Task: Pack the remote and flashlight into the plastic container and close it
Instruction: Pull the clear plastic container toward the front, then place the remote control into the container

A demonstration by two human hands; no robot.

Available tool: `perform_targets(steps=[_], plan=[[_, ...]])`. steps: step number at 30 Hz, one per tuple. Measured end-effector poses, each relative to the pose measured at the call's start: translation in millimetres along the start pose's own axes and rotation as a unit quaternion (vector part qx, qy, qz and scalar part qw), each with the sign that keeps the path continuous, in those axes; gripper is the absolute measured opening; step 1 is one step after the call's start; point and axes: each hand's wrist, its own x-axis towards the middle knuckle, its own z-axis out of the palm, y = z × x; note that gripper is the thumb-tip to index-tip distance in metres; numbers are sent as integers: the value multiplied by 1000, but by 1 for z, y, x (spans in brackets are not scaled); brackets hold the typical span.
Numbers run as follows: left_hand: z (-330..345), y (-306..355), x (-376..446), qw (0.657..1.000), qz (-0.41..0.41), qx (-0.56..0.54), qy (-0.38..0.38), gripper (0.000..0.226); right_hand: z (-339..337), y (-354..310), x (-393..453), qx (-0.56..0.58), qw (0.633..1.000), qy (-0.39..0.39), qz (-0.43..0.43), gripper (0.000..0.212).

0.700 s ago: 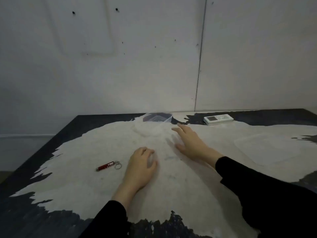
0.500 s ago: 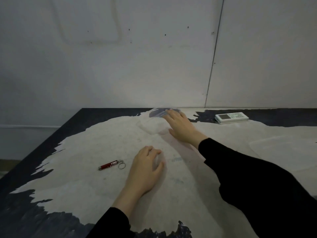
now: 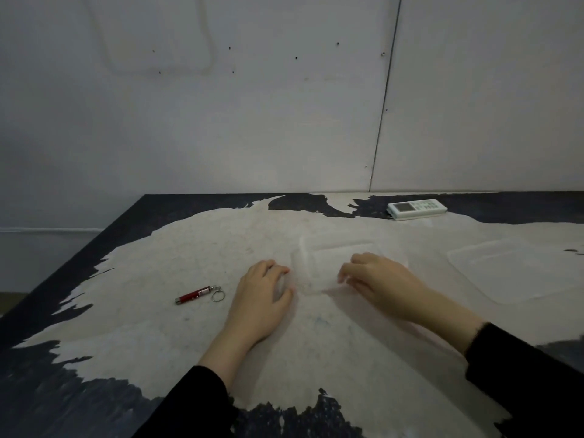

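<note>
You have the clear plastic container sitting on the worn tabletop directly in front of you, between your two hands, which puts it where both can reach in and steady it while you load it. It is see-through and blurred, so its outline is faint; it looks empty.

Your right hand lies palm down over the container's right side, wrist low, with its fingers curled in at the near wall. They seem to pinch or rest on the rim, but the clear plastic makes it impossible to tell whether they really have hold of it.

Your left hand rests flat on the tabletop just beside the container's left wall, loosely spread and holding nothing, the fingertips at or nearly at the plastic. That looks like a brace to keep the light container from sliding.

Neither item is packed yet. The flashlight, small and red with a key ring, lies just to the left of your left hand, an easy first pick for that hand. The remote lies well apart at the far right edge of the tabletop, so your right hand will need a long reach. The lid waits flat to the right of the container, beside your right forearm, ready for closing last.
</note>
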Motion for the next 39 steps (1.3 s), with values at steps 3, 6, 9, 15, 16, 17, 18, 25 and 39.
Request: perform_targets(steps=[3,6,9,15,16,17,18,25,39], plan=[[1,0,2,1000,-5,0,-3,45,-7,-15,-36,24,1000,-4,-18,25],[2,18,8,991,-51,-124,21,34,-27,-12,-37,66,995,71,-17,27],[10,47,16,954,-91,-285,30,34,-45,41,-7,104,971,213,30,17],[27,53,22,940,-86,-330,27,32,-27,178,40,14,955,89,282,66],[27,53,23,940,-83,-329,30,34,-24,186,44,-3,956,54,288,71],[28,52,23,940,-83,-330,31,37,-22,191,47,-11,957,26,289,73],[29,51,23,939,-84,-332,32,38,-21,196,51,-11,957,2,290,73],[30,50,27,941,-87,-323,46,42,-24,208,49,19,967,41,252,54],[27,54,25,959,-49,-276,42,40,-27,35,15,58,998,8,20,36]])
